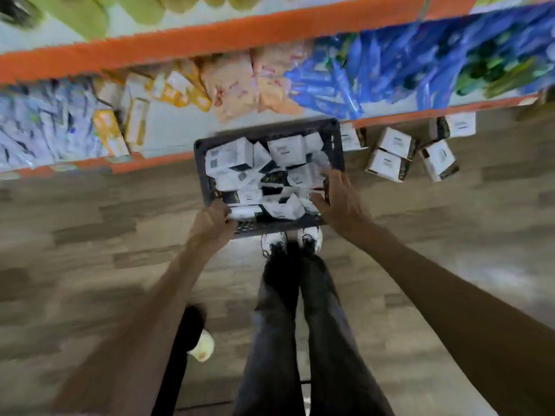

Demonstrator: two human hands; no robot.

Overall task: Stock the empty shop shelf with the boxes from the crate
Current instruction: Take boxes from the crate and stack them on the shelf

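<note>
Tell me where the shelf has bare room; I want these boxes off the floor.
One pale bare patch of shelf lies between the yellow cartons and peach packets, behind the dark plastic crate. Everywhere else is crowded, especially the blue packets.

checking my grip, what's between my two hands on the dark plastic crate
In the head view, jumbled white and black boxes inside the dark plastic crate lie between the left hand and the right hand, plus the crate's near rim.

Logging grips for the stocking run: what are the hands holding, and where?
Both hold the crate: left hand on its near-left corner rim, right hand on its right rim.
</note>
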